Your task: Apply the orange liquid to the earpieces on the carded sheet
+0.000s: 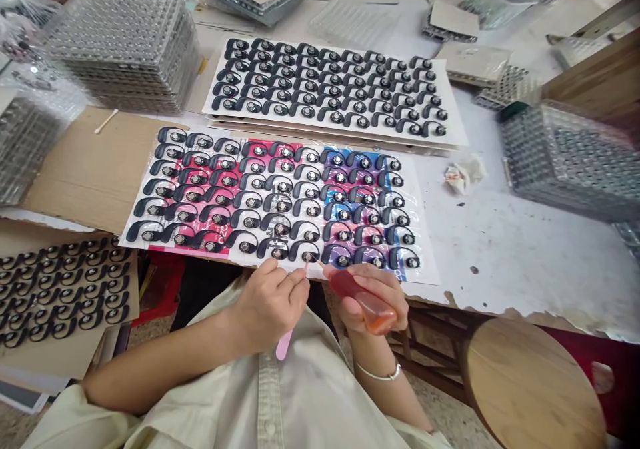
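Observation:
My left hand (273, 302) is closed on slim pink tweezers (284, 346), whose rounded end sticks out below the fingers. Wrapped round a squeeze bottle (367, 305) of translucent red-orange is my right hand (385, 289); the bottle's thin nozzle points up and left. Both tips meet close to a black, hook-shaped earphone-like piece (306, 251) in the front row of a sheet (430, 262). Rows of such pieces, each with a round, shiny spot, cover this sheet, which has pink and blue printing under clear film. My fingers hide part of the front edge.
Behind lies a stack of white sheets (453, 119) with more black pieces. Clear trays (125, 42) are piled at the back left, others (570, 155) at right. A cotton swab (106, 122) rests on cardboard (85, 169). Crumpled tissue (465, 174) and a wooden stool (535, 382) are at right.

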`<state>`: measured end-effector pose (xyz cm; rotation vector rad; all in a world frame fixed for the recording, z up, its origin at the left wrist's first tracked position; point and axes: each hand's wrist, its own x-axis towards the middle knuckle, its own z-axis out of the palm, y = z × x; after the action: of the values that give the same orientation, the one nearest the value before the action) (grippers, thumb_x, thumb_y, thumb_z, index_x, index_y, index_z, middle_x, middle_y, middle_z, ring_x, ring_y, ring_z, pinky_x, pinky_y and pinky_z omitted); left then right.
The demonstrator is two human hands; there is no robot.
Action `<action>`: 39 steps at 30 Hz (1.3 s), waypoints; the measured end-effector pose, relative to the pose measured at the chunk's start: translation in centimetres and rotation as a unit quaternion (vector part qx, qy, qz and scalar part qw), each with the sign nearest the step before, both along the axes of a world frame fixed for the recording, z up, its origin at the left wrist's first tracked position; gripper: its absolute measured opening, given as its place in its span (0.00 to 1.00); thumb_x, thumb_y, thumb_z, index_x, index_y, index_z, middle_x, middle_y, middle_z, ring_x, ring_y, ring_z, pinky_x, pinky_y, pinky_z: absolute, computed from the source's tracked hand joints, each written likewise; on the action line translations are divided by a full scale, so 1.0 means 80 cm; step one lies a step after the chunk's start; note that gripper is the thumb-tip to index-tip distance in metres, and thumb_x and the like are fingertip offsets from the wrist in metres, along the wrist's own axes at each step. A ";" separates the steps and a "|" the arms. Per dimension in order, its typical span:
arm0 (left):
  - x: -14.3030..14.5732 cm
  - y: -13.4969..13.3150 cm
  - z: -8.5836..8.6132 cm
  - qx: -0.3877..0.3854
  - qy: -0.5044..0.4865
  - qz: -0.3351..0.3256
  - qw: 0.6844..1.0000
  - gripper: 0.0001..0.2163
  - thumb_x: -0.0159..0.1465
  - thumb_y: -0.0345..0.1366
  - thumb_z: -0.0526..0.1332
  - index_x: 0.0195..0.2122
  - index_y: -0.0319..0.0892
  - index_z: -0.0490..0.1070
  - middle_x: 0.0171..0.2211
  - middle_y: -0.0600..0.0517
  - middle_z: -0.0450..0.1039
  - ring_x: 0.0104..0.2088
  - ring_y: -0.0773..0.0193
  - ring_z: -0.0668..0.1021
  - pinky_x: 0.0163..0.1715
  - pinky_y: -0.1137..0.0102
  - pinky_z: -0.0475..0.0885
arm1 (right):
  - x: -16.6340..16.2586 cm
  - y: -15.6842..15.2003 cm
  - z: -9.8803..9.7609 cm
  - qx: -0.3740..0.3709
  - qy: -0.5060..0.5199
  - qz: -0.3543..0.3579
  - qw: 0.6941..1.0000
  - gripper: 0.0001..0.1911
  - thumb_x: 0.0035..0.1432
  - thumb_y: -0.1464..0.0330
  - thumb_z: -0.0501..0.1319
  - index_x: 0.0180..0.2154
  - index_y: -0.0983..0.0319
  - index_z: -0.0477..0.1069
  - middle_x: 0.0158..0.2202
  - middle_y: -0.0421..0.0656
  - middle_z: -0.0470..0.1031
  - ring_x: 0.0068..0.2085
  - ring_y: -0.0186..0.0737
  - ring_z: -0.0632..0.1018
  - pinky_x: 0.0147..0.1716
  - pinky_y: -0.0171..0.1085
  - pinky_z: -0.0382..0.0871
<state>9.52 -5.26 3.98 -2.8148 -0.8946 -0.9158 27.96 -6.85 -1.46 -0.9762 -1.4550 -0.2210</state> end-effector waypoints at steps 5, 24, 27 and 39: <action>-0.002 0.001 0.003 -0.011 0.006 -0.013 1.000 0.09 0.65 0.23 0.52 0.34 0.33 0.71 0.35 0.43 0.78 0.23 0.66 0.70 0.26 0.66 0.66 | 0.000 -0.001 0.000 -0.002 0.009 0.009 1.000 0.16 0.55 0.59 0.62 0.41 0.62 0.69 0.27 0.40 0.73 0.26 0.36 0.75 0.20 0.37 0.74; -0.005 0.003 -0.001 -0.006 0.008 -0.027 1.000 0.08 0.64 0.23 0.52 0.35 0.33 0.71 0.37 0.42 0.77 0.24 0.66 0.71 0.27 0.66 0.65 | 0.000 -0.004 -0.001 -0.004 0.015 0.016 1.000 0.16 0.56 0.58 0.62 0.42 0.62 0.70 0.28 0.40 0.73 0.26 0.36 0.75 0.19 0.38 0.74; -0.005 0.002 -0.001 -0.014 0.005 -0.028 0.999 0.08 0.64 0.23 0.52 0.35 0.33 0.71 0.37 0.42 0.78 0.24 0.65 0.71 0.27 0.65 0.65 | -0.001 -0.002 0.002 0.002 0.009 0.004 1.000 0.16 0.57 0.57 0.61 0.41 0.61 0.69 0.26 0.39 0.72 0.25 0.36 0.75 0.19 0.37 0.74; -0.014 0.016 -0.001 -0.094 -0.046 -0.053 0.993 0.08 0.64 0.24 0.52 0.34 0.37 0.70 0.35 0.46 0.79 0.25 0.67 0.74 0.27 0.68 0.64 | 0.001 -0.003 -0.003 -0.002 0.037 0.054 0.998 0.17 0.55 0.60 0.63 0.42 0.64 0.71 0.28 0.42 0.73 0.27 0.37 0.75 0.21 0.38 0.74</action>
<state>8.41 -4.02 3.93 -3.0276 -0.8952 -1.0337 28.04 -7.13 -1.67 -0.8974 -1.4355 -0.1014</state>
